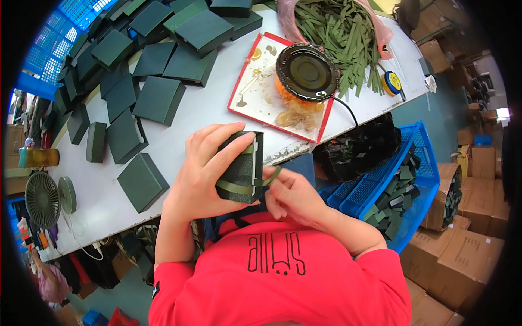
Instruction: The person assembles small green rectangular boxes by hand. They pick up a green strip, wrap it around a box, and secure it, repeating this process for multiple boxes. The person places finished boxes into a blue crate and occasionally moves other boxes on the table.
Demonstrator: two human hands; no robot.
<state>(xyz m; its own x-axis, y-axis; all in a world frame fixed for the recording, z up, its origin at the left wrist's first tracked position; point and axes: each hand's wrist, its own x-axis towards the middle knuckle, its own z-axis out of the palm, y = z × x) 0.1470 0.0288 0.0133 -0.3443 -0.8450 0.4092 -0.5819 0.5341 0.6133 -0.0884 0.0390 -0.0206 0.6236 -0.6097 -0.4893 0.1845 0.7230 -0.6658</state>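
My left hand is wrapped round a small dark green box, held up off the table near my chest. A flat olive green ribbon crosses the lower part of the box, and its end curls out past the right side. At that side my right hand pinches the ribbon close to the box's edge. Part of the box lies hidden under the left fingers. Beyond them stands a round black pot with dark liquid, on a red-rimmed white board smeared with yellowish residue.
Many dark green boxes lie at the left of the white table. Loose green ribbons fill a pink bag at the back. A small fan stands far left. Blue crates with green pieces and cardboard cartons are at the right.
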